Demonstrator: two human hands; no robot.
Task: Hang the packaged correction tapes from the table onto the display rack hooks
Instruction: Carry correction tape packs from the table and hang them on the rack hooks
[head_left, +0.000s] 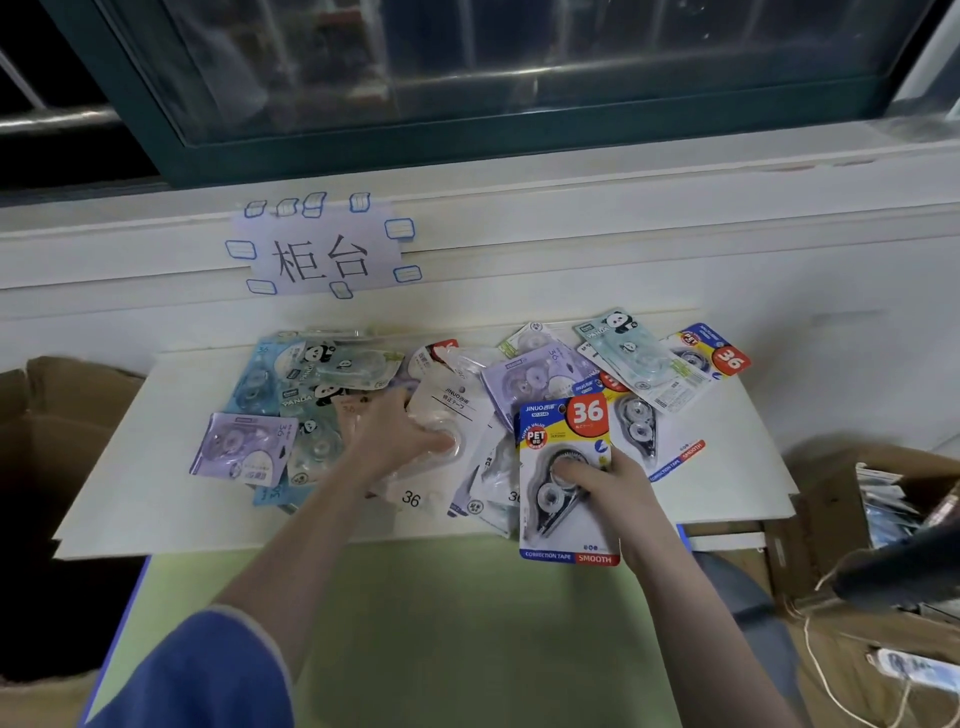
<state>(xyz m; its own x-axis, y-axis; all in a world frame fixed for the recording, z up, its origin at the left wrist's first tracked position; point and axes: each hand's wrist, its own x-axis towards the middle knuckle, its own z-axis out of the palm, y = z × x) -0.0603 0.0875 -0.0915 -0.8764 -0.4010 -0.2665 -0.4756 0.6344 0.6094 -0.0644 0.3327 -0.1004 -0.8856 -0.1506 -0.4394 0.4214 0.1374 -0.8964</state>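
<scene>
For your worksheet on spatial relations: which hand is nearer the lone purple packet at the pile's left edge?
Left. The left hand lies just right of the purple packet; the right hand is farther right.

Packs (363, 395) lie heaped on a board (156, 499) on the desk (395, 623). Behind, a sign (322, 260) is taped to the wall below a window (519, 67). Boxes stand left (57, 415) and right (872, 519) of the desk.
</scene>
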